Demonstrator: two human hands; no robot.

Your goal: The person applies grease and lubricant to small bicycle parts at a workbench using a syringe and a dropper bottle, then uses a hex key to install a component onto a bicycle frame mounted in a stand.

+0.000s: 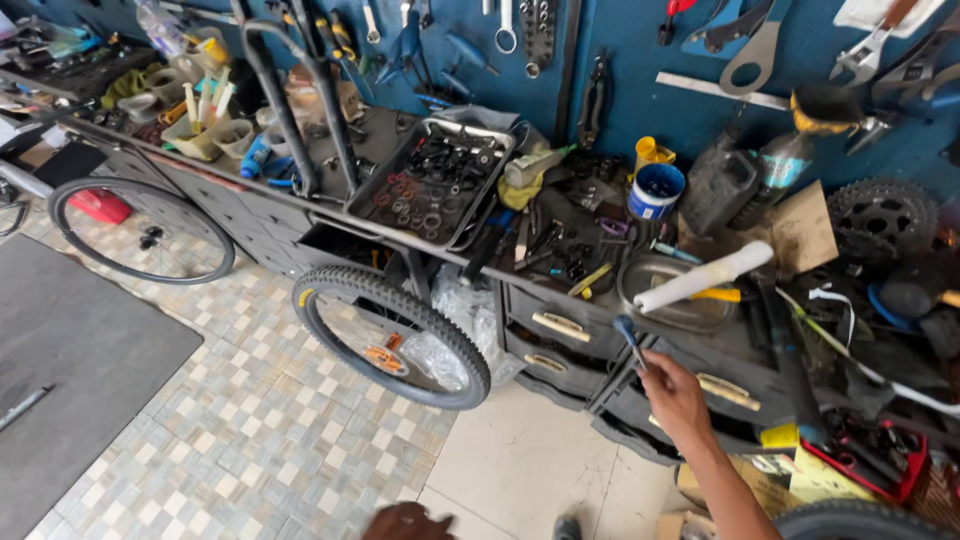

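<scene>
We judge tool selection underway: right hand (675,398) fingers grip a slim blue-handled tool (630,340) below the shallow round metal dish (672,296); left hand (405,522) fingers' state unclear. Next move needs careful aim.

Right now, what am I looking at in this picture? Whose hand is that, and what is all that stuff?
You are seeing through a camera worn on a person's head, looking down at a bike repair bench. The right hand reaches out and holds a thin tool with a blue tip. At the bottom edge is a bit of the left hand; you cannot tell if it holds anything. On the messy workbench lie a metal tray of small rings and parts, a blue tub and a white tube. Tools hang on the blue wall. A knobbly bicycle wheel leans against the drawers, and a thinner wheel stands further left.
</scene>
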